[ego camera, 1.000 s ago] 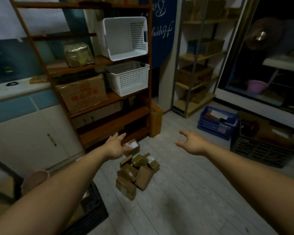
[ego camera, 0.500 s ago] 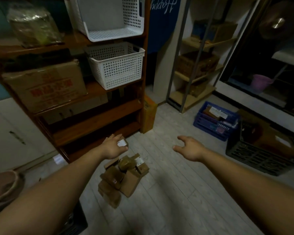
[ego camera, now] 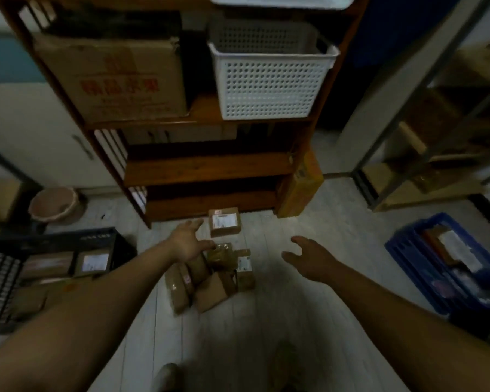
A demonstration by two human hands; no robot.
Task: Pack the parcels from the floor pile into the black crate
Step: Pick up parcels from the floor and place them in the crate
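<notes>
A pile of small brown cardboard parcels lies on the pale plank floor in front of the wooden shelf. One labelled parcel sits apart, just behind the pile. My left hand hovers over the pile's left top with fingers spread, holding nothing; whether it touches a parcel I cannot tell. My right hand is open in the air to the right of the pile. The black crate stands on the floor at the left and holds several parcels.
The wooden shelf unit rises right behind the pile, with a cardboard box and a white basket on it. A blue crate with parcels sits at right. A pink bucket is at far left. A yellow box leans on the shelf.
The view has tilted down and turned left, bringing the black crate into sight. My left hand has opened and sits nearer the pile; the labelled parcel now lies on the floor beyond it.
</notes>
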